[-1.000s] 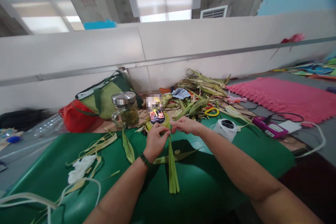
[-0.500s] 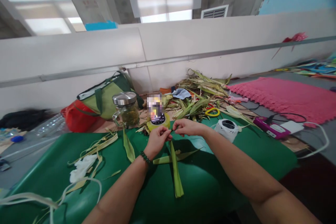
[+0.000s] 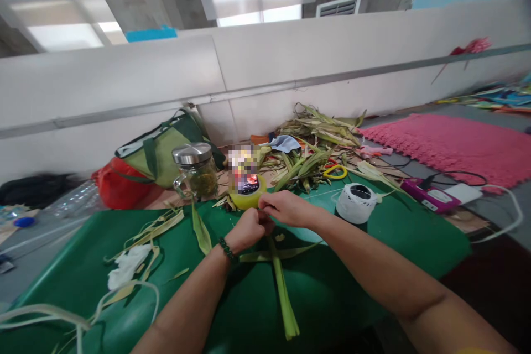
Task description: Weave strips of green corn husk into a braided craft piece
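My left hand [image 3: 249, 230], with a dark green bead bracelet on its wrist, is closed around the upper end of a folded green corn husk [image 3: 282, 293]. The husk's loose end hangs down toward me over the green mat [image 3: 340, 282]. Right against it, my right hand [image 3: 286, 209] is closed in a pinch by the same end; what lies between its fingertips is hidden. Another husk strip [image 3: 301, 252] lies crosswise on the mat beneath the held one. Just beyond my hands, a phone [image 3: 248, 183] leans in a yellow tape roll [image 3: 251, 200].
Left are a lidded glass mug [image 3: 194, 174], a green bag [image 3: 161, 152], crumpled tissue [image 3: 129, 266] and a white cable [image 3: 50, 312]. Husks [image 3: 323, 127] are heaped behind yellow-handled scissors [image 3: 335, 172]. A white roll [image 3: 355, 203], purple power bank [image 3: 429, 196] and pink cloth [image 3: 448, 146] lie right.
My hands have come closer together, the right one now overlapping the left fingers. The held husk's lower end has swung slightly toward me and to the right. The view has shifted slightly.
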Demonstrator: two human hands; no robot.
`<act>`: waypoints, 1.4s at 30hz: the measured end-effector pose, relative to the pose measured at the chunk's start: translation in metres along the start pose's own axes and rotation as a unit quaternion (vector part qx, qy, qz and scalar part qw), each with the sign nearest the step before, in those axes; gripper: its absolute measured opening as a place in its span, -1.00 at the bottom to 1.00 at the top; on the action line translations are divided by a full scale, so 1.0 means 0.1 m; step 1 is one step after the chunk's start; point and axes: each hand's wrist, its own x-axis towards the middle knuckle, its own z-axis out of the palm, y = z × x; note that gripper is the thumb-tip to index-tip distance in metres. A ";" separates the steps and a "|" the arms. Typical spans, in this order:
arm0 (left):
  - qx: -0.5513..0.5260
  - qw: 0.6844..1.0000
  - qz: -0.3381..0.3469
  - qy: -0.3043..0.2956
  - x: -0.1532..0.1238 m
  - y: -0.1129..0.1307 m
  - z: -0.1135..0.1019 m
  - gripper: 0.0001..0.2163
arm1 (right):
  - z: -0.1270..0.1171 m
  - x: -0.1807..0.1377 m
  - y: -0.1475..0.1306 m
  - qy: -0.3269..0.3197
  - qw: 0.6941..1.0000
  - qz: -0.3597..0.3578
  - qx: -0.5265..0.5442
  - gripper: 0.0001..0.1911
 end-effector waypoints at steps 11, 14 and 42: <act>-0.099 0.993 -0.057 -0.012 -0.06 0.15 -0.15 -0.73 | -0.21 -0.07 0.12 0.040 0.997 -0.058 -0.016 -0.81; -0.105 0.993 -0.059 -0.013 -0.07 0.16 -0.17 -0.68 | -0.21 -0.07 0.13 0.002 1.000 -0.025 -0.018 -0.87; -0.178 0.980 -0.074 -0.037 -0.07 0.14 -0.19 -0.65 | -0.21 -0.07 0.15 0.011 1.000 -0.019 0.003 -0.80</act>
